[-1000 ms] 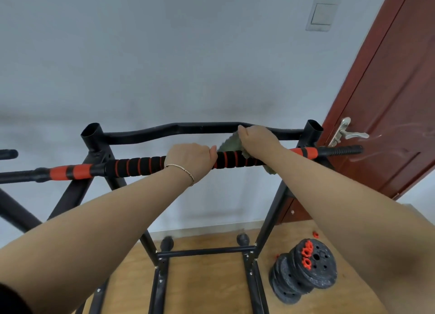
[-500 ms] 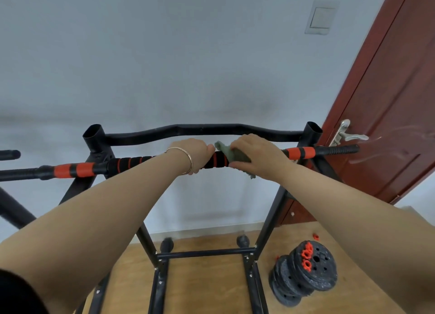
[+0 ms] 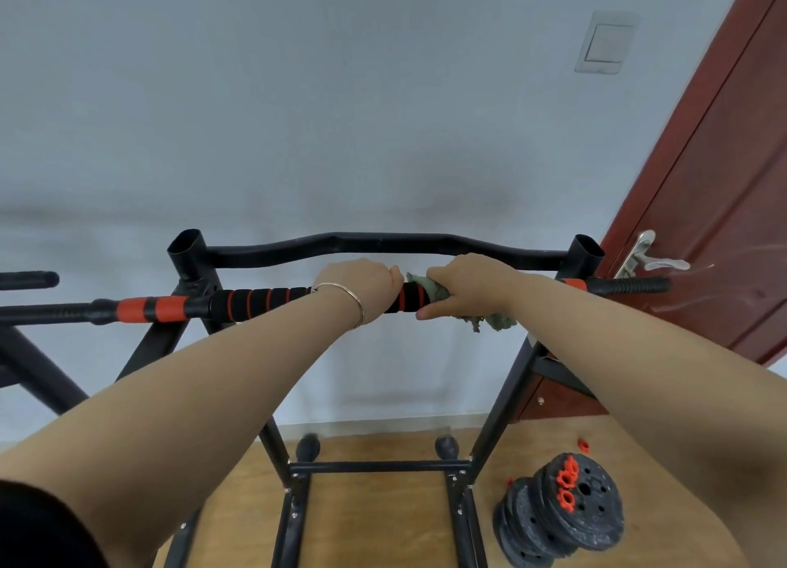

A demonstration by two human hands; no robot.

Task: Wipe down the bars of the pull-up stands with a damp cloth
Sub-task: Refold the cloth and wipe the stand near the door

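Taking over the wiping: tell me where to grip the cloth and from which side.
Grip the cloth where it wraps the foam bar, coming from above like the right hand: the bar lies level, and the loose tail hanging below gives no purchase.

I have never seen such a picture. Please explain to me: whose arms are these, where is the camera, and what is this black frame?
There is no machine here. A person works with two bare hands, and the camera sits on the person's head, looking forward and down, so both arms reach into the picture. The black frame is a pull-up stand. Across it runs a bar padded in black and red. The left hand grips this bar. Beside it, the right hand holds a green cloth against the bar. On the wooden floor lie black weight plates, near a red-brown door.
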